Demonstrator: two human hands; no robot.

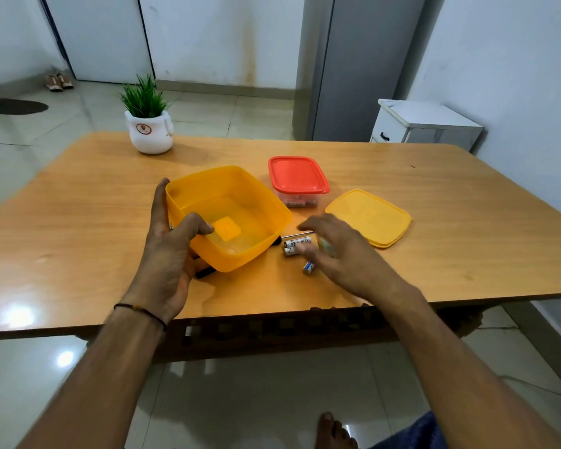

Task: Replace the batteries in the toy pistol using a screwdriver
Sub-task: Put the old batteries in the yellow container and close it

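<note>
While left hand (167, 257) grips tilted yellow tub (256, 197), right hand (340, 251) hovers loose-fingered, blurred, over batteries (297, 242).

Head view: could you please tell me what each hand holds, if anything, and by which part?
The left hand grips the open yellow plastic tub by its left wall, thumb inside. The right hand, blurred over the loose batteries, cannot be judged.

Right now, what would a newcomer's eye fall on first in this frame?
The open yellow tub at the table's middle, with the left hand gripping its near wall, thumb inside. Just right of it, the blurred right hand hovers over loose batteries. Behind those are a red-lidded box and a yellow lid lying flat.
</note>
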